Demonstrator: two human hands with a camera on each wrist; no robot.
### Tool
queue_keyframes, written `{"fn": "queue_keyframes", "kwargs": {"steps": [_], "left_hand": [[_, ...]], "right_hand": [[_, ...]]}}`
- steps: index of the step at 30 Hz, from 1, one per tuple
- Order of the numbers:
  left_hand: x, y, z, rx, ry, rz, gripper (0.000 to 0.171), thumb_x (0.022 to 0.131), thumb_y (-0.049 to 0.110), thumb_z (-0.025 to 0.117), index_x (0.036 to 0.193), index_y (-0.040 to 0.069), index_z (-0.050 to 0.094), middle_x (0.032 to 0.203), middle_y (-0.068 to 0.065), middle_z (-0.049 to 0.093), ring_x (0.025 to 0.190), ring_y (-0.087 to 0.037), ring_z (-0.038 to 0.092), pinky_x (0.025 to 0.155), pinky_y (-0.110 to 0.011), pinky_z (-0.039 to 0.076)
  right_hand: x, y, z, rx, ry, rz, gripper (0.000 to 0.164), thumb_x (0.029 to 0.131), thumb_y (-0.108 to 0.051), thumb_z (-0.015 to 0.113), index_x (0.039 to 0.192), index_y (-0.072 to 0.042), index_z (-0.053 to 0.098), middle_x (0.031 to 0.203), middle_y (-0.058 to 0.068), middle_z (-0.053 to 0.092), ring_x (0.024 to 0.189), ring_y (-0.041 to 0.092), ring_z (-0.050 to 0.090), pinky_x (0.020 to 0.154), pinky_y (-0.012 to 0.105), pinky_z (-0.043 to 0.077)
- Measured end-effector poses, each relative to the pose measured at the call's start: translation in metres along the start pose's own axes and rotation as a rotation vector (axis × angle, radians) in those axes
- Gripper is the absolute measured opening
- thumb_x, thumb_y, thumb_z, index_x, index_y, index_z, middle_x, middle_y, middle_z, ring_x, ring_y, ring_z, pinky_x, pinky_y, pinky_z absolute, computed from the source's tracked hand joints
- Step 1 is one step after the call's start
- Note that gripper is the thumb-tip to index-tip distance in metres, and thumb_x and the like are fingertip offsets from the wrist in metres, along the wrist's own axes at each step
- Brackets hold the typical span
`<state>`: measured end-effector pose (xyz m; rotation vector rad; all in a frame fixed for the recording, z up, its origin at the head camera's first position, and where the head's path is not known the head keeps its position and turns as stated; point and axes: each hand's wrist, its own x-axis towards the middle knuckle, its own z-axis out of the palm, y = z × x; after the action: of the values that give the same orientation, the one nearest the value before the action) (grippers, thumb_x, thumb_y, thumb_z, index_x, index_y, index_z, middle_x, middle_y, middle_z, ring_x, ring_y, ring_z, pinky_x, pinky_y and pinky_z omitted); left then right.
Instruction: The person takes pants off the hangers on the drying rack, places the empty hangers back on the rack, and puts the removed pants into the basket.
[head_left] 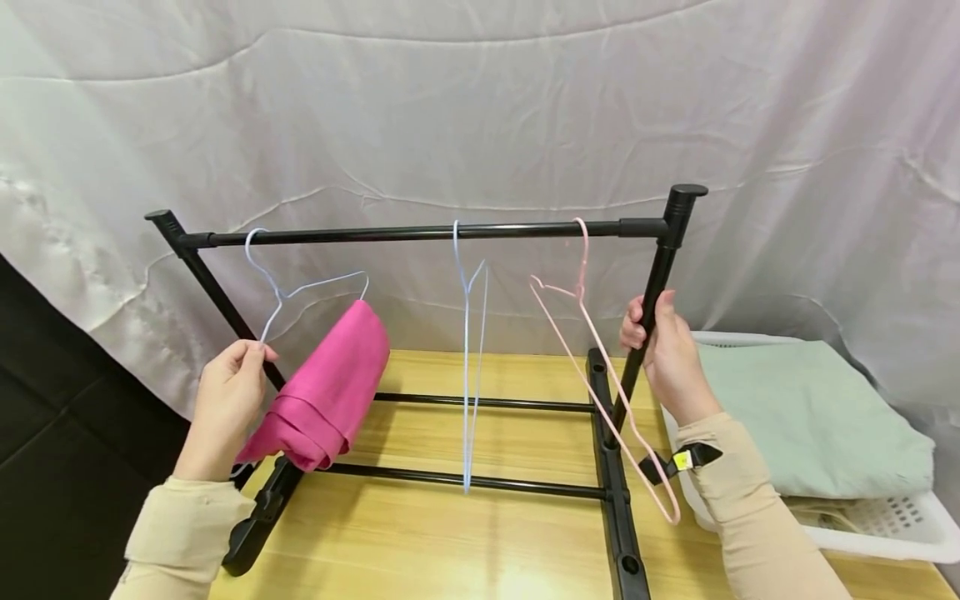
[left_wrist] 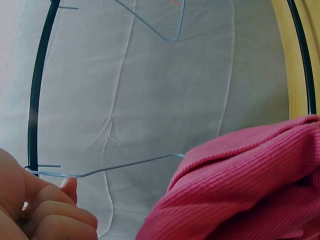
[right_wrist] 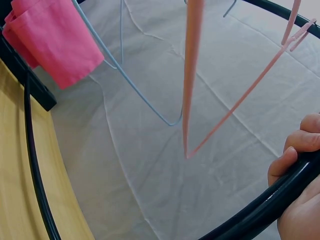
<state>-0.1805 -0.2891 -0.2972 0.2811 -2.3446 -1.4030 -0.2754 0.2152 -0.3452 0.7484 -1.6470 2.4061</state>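
A black clothes rack (head_left: 525,230) stands on the table, with three wire hangers on its bar. Over the leftmost blue hanger (head_left: 322,286) hangs a folded pink cloth (head_left: 330,383), ribbed in the left wrist view. My left hand (head_left: 228,400) pinches that hanger's left shoulder between thumb and fingers. Another blue hanger (head_left: 467,358) hangs bare mid-bar, and a pink hanger (head_left: 592,325) hangs bare further right. My right hand (head_left: 671,354) grips the rack's right upright (head_left: 660,279), fingers curled round it, as the right wrist view also shows.
At the right, a white plastic basket (head_left: 885,542) holds folded pale green cloth (head_left: 810,417). The rack's black feet (head_left: 618,533) and lower rods (head_left: 465,479) lie low over the wooden tabletop (head_left: 397,533). A pale grey curtain (head_left: 450,117) hangs behind.
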Motion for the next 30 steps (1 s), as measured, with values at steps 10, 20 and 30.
{"fn": "queue_keyframes", "kwargs": {"steps": [10,20,30], "left_hand": [[0.000,0.010,0.005,-0.114,0.034,0.034,0.024,0.107,0.033,0.044,0.093,0.020,0.059,0.051,0.008,0.035,0.039,-0.007,0.030,0.034,-0.029,0.025],[-0.010,0.027,0.010,-0.238,-0.003,0.080,0.024,0.107,0.030,0.047,0.092,0.017,0.061,0.051,0.007,0.035,0.039,-0.007,0.028,0.035,-0.035,0.017],[-0.033,0.034,0.021,-0.171,-0.077,0.117,0.026,0.108,0.034,0.043,0.097,0.016,0.058,0.056,0.006,0.034,0.041,-0.010,0.028,0.036,-0.036,0.021]], "right_hand": [[-0.002,-0.001,-0.001,-0.030,0.001,-0.013,0.049,0.101,-0.056,0.026,0.096,-0.011,0.044,0.075,-0.002,0.038,0.067,0.016,0.036,0.065,0.032,0.026],[-0.003,-0.005,-0.006,-0.063,0.017,-0.019,0.050,0.100,-0.056,0.025,0.096,-0.010,0.045,0.073,-0.001,0.039,0.067,0.015,0.038,0.065,0.028,0.032],[0.000,-0.005,-0.011,-0.039,0.030,-0.007,0.051,0.100,-0.055,0.026,0.097,-0.009,0.047,0.075,0.000,0.041,0.068,0.016,0.039,0.066,0.028,0.033]]}}
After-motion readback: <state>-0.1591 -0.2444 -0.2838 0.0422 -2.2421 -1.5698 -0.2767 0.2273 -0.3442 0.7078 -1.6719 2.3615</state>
